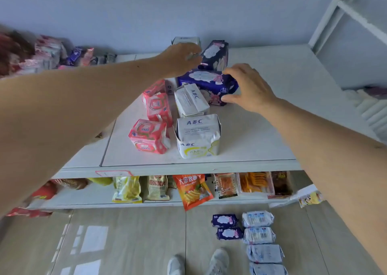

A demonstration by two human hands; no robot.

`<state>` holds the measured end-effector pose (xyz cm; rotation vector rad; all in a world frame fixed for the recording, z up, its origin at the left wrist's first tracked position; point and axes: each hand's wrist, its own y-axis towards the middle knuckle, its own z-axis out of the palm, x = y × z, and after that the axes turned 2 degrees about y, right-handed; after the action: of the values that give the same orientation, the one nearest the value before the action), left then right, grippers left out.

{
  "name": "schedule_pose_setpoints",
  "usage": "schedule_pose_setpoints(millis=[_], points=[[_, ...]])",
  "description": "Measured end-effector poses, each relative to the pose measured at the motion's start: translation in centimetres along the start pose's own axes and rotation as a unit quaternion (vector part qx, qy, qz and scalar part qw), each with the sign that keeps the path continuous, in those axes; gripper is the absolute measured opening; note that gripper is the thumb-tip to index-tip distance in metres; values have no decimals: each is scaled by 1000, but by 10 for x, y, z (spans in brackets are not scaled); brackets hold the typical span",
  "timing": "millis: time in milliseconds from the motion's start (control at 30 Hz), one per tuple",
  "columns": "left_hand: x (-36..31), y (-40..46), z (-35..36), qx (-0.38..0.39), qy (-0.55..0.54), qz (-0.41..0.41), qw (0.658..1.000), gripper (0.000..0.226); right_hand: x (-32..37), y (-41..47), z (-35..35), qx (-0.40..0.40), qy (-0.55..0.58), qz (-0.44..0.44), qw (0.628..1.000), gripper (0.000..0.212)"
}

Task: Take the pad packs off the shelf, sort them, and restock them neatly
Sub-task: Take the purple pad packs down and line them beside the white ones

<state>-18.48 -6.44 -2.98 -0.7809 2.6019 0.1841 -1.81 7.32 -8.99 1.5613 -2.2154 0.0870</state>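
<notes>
Two hands reach over the top shelf [251, 144], a flat pale board. The right hand [249, 88] curls its thumb & fingers round the end of a dark blue pack [207, 82] w/ pink flowers, soft shiny plastic, lying flat. The left hand [182, 59] is bent over another blue pack [215, 53] standing at the back; can't tell if it grips it. Nearer the front sit white crinkly ABC packs [198, 137] & pink packs [149, 136], all puffy blocks. On the floor [129, 243], more blue packs [225, 220] lie beside pale ones [258, 219] in rows.
</notes>
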Motion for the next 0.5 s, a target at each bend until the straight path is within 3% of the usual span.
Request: schedule_pose_setpoints(millis=[367,500], points=[[4,84,36,40,16,-28,999,42,-31,43,24,13,101,-55,993,61],[8,96,40,55,23,-10,998,13,-44,40,13,25,112,-57,992,58]])
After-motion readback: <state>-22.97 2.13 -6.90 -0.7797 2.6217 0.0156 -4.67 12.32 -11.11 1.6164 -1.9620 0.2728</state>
